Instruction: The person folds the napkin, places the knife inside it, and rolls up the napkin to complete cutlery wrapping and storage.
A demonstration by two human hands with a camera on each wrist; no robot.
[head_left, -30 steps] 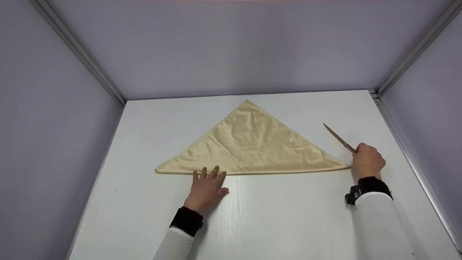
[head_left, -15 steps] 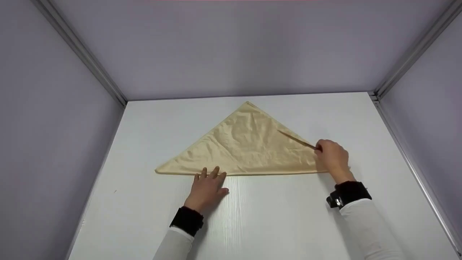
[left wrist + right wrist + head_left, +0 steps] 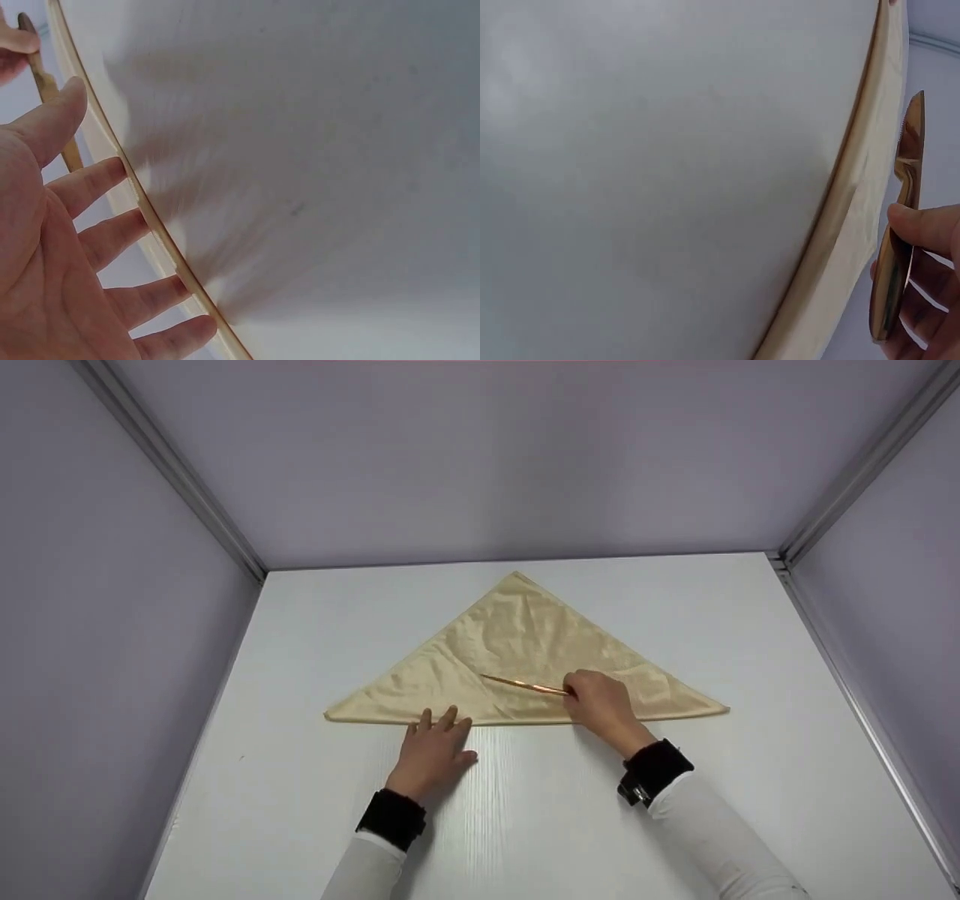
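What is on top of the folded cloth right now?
A gold knife, gripped by the right hand, lies over the cloth; left hand fingertips press its near edge. Anything inside the fold is hidden.

Knife [image 3: 525, 685] handle: hidden inside the right hand [image 3: 600, 706] in the head view.
Cloth [image 3: 855, 217]: only an edge strip shows in both wrist views.
Left hand [image 3: 67, 255]: palm cut off by the frame edge.
Table [image 3: 300, 150]: blurred streaks.

Beige cloth [image 3: 525, 660] folded into a flat triangle — apex away, slim copper-coloured knife [image 3: 523, 685] across its lower middle
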